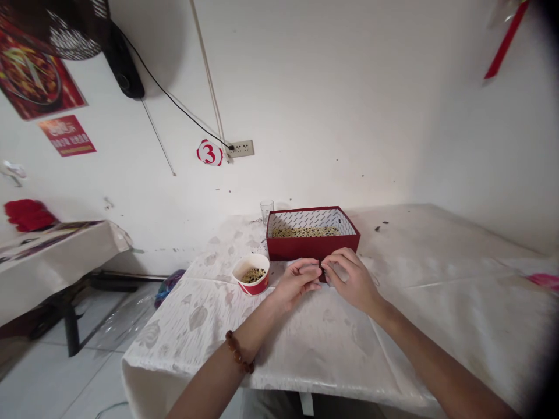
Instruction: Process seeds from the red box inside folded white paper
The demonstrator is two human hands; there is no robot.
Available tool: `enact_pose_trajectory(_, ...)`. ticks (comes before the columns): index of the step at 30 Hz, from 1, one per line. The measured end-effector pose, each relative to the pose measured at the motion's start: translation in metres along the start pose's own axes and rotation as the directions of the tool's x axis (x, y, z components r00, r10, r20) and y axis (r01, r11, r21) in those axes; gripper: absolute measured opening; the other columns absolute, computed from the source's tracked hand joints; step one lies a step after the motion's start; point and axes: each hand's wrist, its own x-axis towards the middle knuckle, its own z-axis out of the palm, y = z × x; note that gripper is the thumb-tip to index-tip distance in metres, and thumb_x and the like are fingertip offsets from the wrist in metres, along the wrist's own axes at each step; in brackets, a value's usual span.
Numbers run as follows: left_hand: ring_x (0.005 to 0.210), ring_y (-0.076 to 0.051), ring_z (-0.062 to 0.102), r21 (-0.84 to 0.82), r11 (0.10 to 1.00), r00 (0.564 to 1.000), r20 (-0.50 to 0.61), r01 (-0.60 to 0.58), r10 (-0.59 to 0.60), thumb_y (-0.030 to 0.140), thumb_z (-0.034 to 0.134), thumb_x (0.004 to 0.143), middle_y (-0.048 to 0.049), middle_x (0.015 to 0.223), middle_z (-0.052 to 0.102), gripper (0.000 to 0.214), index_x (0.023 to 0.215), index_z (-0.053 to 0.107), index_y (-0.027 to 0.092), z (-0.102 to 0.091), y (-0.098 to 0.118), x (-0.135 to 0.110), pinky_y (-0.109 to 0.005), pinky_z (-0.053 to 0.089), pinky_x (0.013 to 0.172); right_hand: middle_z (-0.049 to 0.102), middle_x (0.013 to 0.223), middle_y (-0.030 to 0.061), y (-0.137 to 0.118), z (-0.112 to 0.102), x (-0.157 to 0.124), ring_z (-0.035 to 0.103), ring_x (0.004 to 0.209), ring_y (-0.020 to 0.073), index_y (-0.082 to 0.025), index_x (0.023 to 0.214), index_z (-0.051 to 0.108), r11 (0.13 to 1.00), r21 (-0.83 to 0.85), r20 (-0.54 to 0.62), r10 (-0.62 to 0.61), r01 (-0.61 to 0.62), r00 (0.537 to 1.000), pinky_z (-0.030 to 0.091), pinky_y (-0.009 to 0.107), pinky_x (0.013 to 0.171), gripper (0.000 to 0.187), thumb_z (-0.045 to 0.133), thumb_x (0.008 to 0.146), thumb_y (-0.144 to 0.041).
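My left hand, below a beaded bracelet, is closed with the thumb pressed against the curled fingers. My right hand is closed too, its thumb and fingertips pinched together just to the right. A small dark reddish-brown piece shows between the fingertips of both hands; what it is I cannot make out. Right behind the hands stands a dark red box, open at the top, with pale and dark grains on its bottom. Left of my left hand, a red-and-white paper bowl holds similar grains.
A patterned white tablecloth covers the table, which meets the wall at the back. Behind the box's left corner stands a clear glass. Dark bits lie right of the box. Another covered table stands at left, below a wall fan.
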Motion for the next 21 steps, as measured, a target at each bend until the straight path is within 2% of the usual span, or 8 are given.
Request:
enact_pose_trajectory(5,0.071,-0.013,0.069,0.01,1.0,1.0,0.005,0.001,-0.001,0.03,0.102,0.063,-0.0039,0.088,0.076,0.052,0.107,0.078,0.014,0.0,0.0005,-0.0004,-0.028,0.06,0.069,0.064,0.099,0.0066,0.0006,-0.0012,0.0006,0.063,0.093,0.0241,-0.026,0.103,0.067,0.999,0.043,0.012,-0.005,0.005,1.0,0.055,0.043,0.082,0.008,0.06,0.103,-0.021)
enact_pose_trajectory(10,0.073,-0.015,0.073,0.031,0.999,0.999,0.031,0.011,-0.012,0.033,0.102,0.062,-0.0045,0.092,0.076,0.053,0.106,0.077,0.015,0.0012,0.0006,-0.0005,-0.027,0.059,0.065,0.064,0.099,0.0064,0.0027,-0.002,0.0009,0.063,0.093,0.0242,-0.026,0.102,0.067,1.0,0.026,-0.032,-0.001,0.002,0.999,0.054,0.044,0.084,0.007,0.061,0.103,-0.021)
enact_pose_trajectory(21,0.069,-0.012,0.07,0.003,1.0,0.999,0.026,0.024,-0.024,0.031,0.101,0.063,-0.0043,0.088,0.077,0.052,0.106,0.078,0.014,0.0021,0.0004,-0.0012,-0.024,0.058,0.063,0.065,0.097,0.0064,0.0006,-0.0013,0.0008,0.064,0.091,0.0245,-0.026,0.102,0.068,0.999,0.036,-0.011,-0.033,0.033,0.999,0.055,0.043,0.082,0.008,0.061,0.102,-0.022)
